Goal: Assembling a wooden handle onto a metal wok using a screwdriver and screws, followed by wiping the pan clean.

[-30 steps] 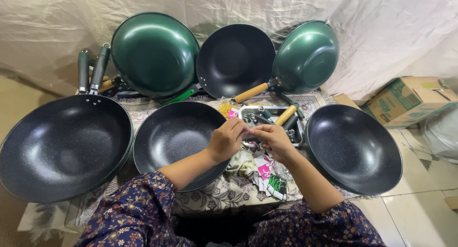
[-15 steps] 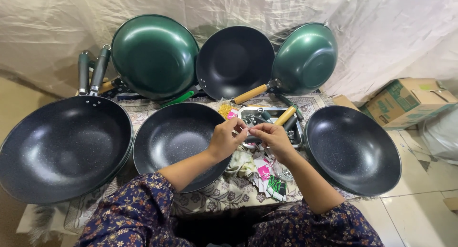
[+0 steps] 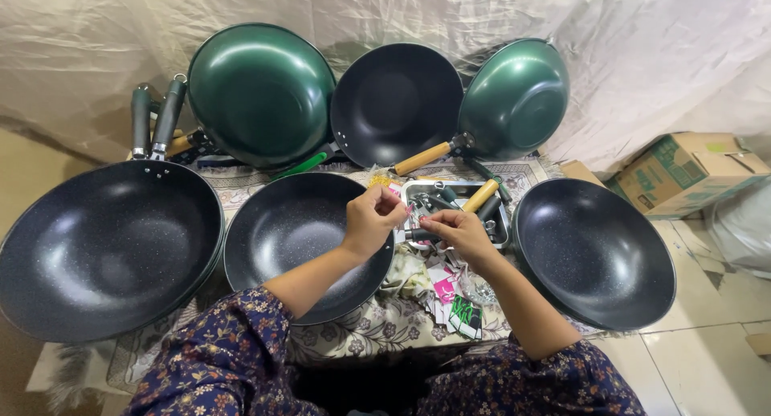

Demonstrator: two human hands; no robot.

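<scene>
My left hand (image 3: 372, 221) and my right hand (image 3: 455, 232) meet over the right rim of the middle black speckled wok (image 3: 293, 235). Both pinch a small thing between thumb and fingers; it is too small to name. Just behind the hands lies a metal tray (image 3: 499, 223) with dark and wooden handles (image 3: 480, 196) in it. Small paper packets (image 3: 450, 291) in pink and green lie under my right wrist on the patterned cloth (image 3: 377, 328).
A large black wok (image 3: 96, 243) sits at left, another black wok (image 3: 598, 251) at right. Against the sheet behind lean two green woks (image 3: 257, 91) (image 3: 518, 95) and a black one (image 3: 397, 99). A cardboard box (image 3: 683, 171) stands at right on the tiled floor.
My hands stay together at the same spot; the fingers shift slightly on the small thing. The woks have not moved.
</scene>
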